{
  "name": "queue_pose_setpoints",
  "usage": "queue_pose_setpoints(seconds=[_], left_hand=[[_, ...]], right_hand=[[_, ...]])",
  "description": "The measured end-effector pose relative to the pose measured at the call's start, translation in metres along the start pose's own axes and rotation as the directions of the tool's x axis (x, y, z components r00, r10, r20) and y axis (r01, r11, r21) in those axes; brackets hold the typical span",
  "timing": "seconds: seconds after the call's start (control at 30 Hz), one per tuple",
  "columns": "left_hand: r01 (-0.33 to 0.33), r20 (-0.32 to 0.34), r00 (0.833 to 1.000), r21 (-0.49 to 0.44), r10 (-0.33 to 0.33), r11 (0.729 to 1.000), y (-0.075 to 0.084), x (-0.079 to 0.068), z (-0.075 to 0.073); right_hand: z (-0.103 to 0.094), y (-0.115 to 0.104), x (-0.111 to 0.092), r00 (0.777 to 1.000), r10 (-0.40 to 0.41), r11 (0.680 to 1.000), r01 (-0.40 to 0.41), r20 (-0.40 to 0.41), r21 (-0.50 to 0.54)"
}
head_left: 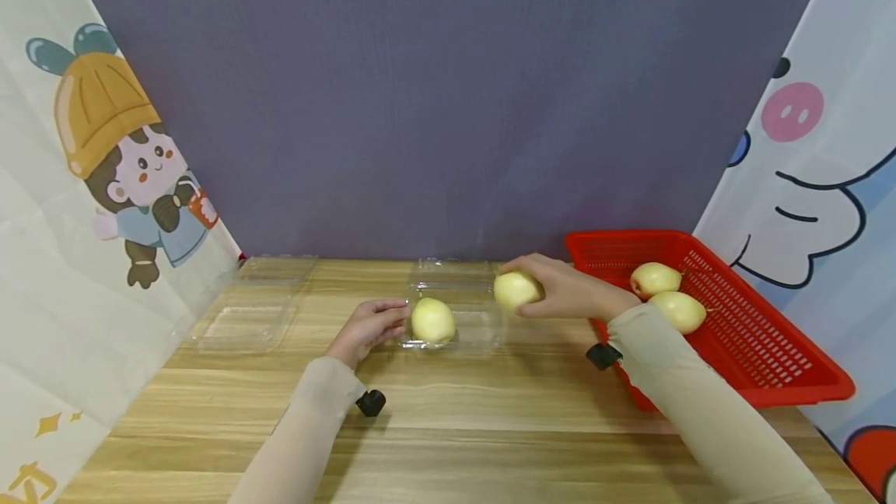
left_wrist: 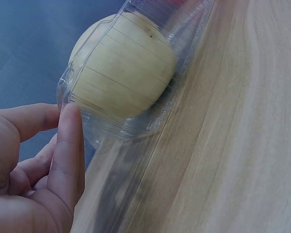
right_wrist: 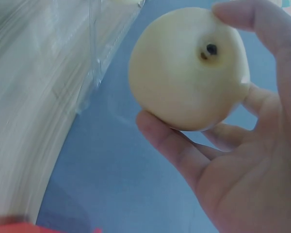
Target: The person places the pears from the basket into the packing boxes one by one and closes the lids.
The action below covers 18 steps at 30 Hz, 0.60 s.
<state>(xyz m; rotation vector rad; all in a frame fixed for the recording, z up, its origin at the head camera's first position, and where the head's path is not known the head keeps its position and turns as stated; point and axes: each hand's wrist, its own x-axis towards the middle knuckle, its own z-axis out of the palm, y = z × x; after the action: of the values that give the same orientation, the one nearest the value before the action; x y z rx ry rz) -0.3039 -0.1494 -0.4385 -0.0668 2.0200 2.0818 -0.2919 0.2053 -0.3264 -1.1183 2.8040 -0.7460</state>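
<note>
My right hand (head_left: 560,290) holds a pale yellow pear (head_left: 516,291) between thumb and fingers, just off the right side of a clear plastic box (head_left: 481,329). In the right wrist view, the dark blossom end of that pear (right_wrist: 184,73) faces the camera. Inside the left half of the box lies another pear (head_left: 432,320). My left hand (head_left: 371,327) is at the left edge of this box. The left wrist view shows its thumb and a finger (left_wrist: 68,141) pinching the clear wall, with the pear (left_wrist: 123,68) behind the plastic.
A red slatted basket (head_left: 777,356) stands on the right with two pears (head_left: 677,312) in it. Another clear plastic box (head_left: 241,325) sits open at the left on the wooden table (head_left: 448,426). A grey-purple panel (head_left: 420,99) rises behind, with printed cloths on both sides.
</note>
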Motion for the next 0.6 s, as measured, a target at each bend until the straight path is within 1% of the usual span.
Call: queue_pose_setpoints(seconds=[0.13,0.27,0.4,0.6], left_hand=[[-0.001,0.000,1.000,0.001,0.001,1.000,0.000,0.000,0.000],[0.004,-0.005,1.000,0.002,-0.004,1.000,0.000,0.000,0.000],[0.009,-0.010,1.000,-0.002,-0.009,1.000,-0.001,0.000,0.000],[0.013,-0.018,1.000,-0.006,-0.013,1.000,-0.001,0.000,0.001]], right_hand=[[0.008,-0.003,0.005,0.999,-0.040,0.999,0.040,-0.010,0.003],[0.016,-0.006,0.010,0.998,-0.063,0.998,0.063,-0.018,0.021],[0.024,-0.007,0.015,0.995,-0.088,0.996,0.089,-0.037,0.007],[0.032,-0.011,0.021,0.996,-0.076,0.997,0.077,-0.055,0.016]])
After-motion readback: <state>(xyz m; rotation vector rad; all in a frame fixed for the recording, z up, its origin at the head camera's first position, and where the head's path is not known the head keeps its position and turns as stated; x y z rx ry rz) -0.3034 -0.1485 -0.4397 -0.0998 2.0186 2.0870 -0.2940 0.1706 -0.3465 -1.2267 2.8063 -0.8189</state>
